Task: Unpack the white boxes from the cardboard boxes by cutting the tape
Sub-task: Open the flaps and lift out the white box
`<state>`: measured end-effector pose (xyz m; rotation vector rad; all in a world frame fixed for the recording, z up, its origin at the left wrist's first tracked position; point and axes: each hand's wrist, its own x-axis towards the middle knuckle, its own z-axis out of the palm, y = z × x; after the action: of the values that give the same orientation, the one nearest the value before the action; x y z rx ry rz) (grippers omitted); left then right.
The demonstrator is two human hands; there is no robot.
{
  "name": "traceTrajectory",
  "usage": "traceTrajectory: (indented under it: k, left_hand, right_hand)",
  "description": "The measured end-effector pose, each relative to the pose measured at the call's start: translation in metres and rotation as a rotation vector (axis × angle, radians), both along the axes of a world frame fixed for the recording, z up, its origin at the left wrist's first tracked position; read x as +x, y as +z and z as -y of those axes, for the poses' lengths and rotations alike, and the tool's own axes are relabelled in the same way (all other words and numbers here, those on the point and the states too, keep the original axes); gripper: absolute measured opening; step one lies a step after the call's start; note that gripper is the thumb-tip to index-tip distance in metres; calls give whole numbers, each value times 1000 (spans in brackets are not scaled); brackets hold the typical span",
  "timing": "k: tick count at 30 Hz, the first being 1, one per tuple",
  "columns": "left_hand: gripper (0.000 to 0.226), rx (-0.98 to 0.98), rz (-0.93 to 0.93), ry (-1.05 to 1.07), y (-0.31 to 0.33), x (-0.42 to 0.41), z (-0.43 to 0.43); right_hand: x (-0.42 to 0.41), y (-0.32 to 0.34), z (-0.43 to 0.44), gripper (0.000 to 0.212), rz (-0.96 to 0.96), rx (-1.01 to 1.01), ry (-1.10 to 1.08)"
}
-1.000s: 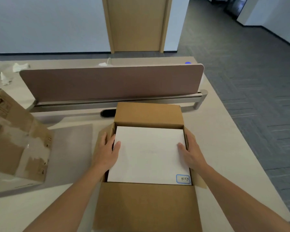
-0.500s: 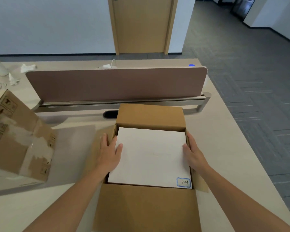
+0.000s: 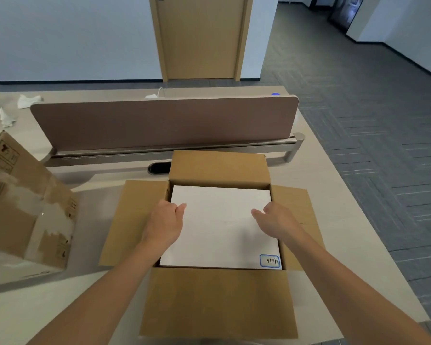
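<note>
White box (image 3: 222,230) lies flat in the open cardboard box (image 3: 217,302), label (image 3: 270,260) near right. The left hand (image 3: 163,222) and right hand (image 3: 280,219) each curl a grip on its side edges.

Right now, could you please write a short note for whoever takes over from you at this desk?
Hands: left hand and right hand each curl over a side edge of the white box, thumbs on top.
Things: the white box lies flat inside the open cardboard box on the desk; a second cardboard box sits to the left.
Done: this box's flaps are folded open.
Left: lift the white box out; whether the second cardboard box has been emptied cannot be seen.
</note>
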<state>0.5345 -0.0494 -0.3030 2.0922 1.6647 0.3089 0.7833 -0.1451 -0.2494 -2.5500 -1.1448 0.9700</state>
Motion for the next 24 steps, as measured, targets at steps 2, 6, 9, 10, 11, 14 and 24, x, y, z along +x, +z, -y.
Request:
traceTrajectory:
  k: [2,6,9,10,11,14,24]
  left_hand:
    - [49,-61,-11,9,0,7,4]
    - [68,-339,37,132,5,22,5]
    - [79,-480,121,229,-4,24,-3]
    - [79,-494,136,241,-10,22,-5]
    - [76,-502,141,246,-13,21,-8]
    - [49,-479,146,249,-21,18,-12]
    - [49,-384,68,326,-23,5,-8]
  right_hand:
    - [-3,3,-2,57,7,-48,-15]
    - [-8,5,-7,62,-76,-69,-59]
    - [-7,1,-15,61,-76,-52,-89]
    - [-7,0,-17,60,-64,-50,-103]
    - [-5,-3,-19,60,-52,-52,-119]
    - [0,-7,-22,59,-1,-73,-143]
    - [3,10,-35,62,-97,-195,-75]
